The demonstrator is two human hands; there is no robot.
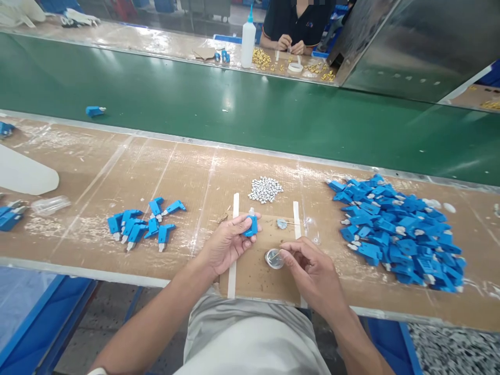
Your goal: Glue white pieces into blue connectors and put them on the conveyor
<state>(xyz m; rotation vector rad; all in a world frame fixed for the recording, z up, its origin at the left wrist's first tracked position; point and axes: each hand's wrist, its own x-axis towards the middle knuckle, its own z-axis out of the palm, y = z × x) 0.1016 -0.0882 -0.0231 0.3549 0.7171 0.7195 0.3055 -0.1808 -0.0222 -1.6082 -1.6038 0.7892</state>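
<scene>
- In the head view, we see the left hand [230, 242] gripping a blue part [251, 227] above the worktop [205, 182], pale tip upward, seemingly so that the tip is unobstructed.
- The right hand [318, 273] pinches a thin stick [277, 253] over a small round dish [266, 259], which sits near both hands, probably for a short reach.
- We find grey pellets [265, 189] piled ahead, a loose blue group [135, 226] at left and a blue heap [398, 234] at right, apparently set apart deliberately.
- Our worktop is brown and taped; beyond the green strip [156, 99], a co-worker [299, 23] sits near a white bottle [247, 44].
</scene>
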